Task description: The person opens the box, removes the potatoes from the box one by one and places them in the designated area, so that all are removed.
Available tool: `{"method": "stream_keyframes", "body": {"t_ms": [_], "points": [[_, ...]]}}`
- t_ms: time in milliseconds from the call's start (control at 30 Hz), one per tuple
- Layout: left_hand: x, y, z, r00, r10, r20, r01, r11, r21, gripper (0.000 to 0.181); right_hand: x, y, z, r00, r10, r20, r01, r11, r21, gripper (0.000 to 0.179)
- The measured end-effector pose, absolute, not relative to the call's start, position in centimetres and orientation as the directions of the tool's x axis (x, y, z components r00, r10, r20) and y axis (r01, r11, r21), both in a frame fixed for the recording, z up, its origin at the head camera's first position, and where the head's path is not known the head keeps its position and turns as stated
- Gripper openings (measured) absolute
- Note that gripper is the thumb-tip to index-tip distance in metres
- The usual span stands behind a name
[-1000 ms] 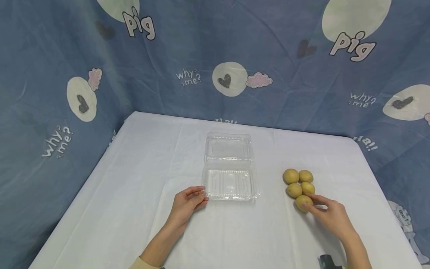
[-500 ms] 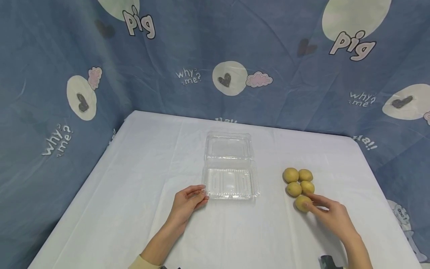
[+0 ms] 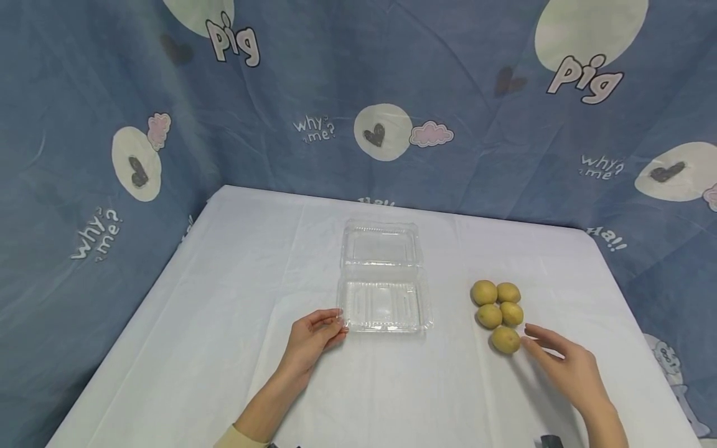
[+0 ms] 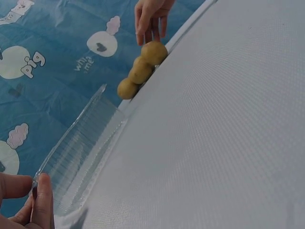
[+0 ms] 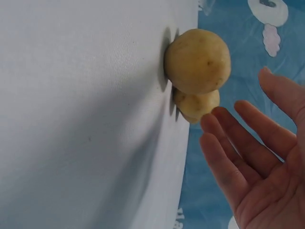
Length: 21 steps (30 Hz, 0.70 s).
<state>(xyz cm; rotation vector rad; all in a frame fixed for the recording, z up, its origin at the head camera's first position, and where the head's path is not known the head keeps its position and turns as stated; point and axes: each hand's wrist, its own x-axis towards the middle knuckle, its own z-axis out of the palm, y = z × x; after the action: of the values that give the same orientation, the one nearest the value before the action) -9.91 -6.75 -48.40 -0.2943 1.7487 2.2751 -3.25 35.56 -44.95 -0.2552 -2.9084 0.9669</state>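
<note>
A clear plastic clamshell box (image 3: 383, 305) lies with its lid (image 3: 382, 244) folded back on the white cloth. My left hand (image 3: 315, 339) pinches its near left corner; the left wrist view shows thumb and fingers (image 4: 44, 198) on the thin rim. Several yellow, brown-spotted potatoes sit grouped to the right of the box. The nearest potato (image 3: 506, 340) rests at the front of the group. Just right of it is my right hand (image 3: 566, 367), fingers spread and holding nothing. In the right wrist view, the fingertips point toward the potato (image 5: 198, 61), with the palm showing.
White cloth (image 3: 414, 392) covers the table, and a blue printed curtain (image 3: 313, 81) hangs behind and along the sides. At the bottom edge, a small dark object (image 3: 551, 441) shows beside the right forearm.
My right hand has let go of the nearest potato and drawn back slightly to the right. The potatoes, the box and my left hand stay where they were.
</note>
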Motion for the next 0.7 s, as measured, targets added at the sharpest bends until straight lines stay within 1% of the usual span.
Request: {"method": "stream_keyframes", "body": {"t_ms": [133,267,367,467,533,600,700], "points": [[-9.9,-6.8,-48.3,-0.946,0.067,-0.317,-0.323,-0.240,0.915,0.031,-2.2,35.1,-44.6,-0.970,0.240,0.050,0.156,0.762,-0.629,0.044],[-9.8,-7.0,-48.2,-0.946,0.054,-0.319,-0.322,-0.237,0.917,0.032,-1.3,33.7,-44.4,-0.955,0.266,0.135,0.117,0.750,-0.651,0.034],[-9.7,-7.2,-48.1,-0.950,0.042,-0.310,-0.311,-0.227,0.923,0.031,-1.0,32.4,-44.2,-0.955,0.222,0.198,0.037,0.748,-0.663,0.026],[-9.6,-7.4,-47.9,-0.959,0.026,-0.284,-0.283,-0.201,0.938,0.030,-1.1,30.9,-44.3,-0.959,0.133,0.250,-0.069,0.748,-0.661,0.020],[-9.4,-7.6,-47.9,-0.968,0.009,-0.249,-0.248,-0.151,0.957,0.029,-1.3,29.9,-44.5,-0.960,0.069,0.270,-0.132,0.741,-0.658,0.019],[-9.3,-7.8,-48.0,-0.980,-0.009,-0.201,-0.200,-0.062,0.978,0.029,-1.6,28.9,-44.7,-0.959,0.014,0.282,-0.181,0.733,-0.655,0.019],[-9.1,-8.2,-48.1,-0.998,-0.042,-0.056,-0.062,0.164,0.984,0.026,-2.2,27.4,-45.2,-0.954,-0.065,0.292,-0.245,0.728,-0.640,0.021]]}}
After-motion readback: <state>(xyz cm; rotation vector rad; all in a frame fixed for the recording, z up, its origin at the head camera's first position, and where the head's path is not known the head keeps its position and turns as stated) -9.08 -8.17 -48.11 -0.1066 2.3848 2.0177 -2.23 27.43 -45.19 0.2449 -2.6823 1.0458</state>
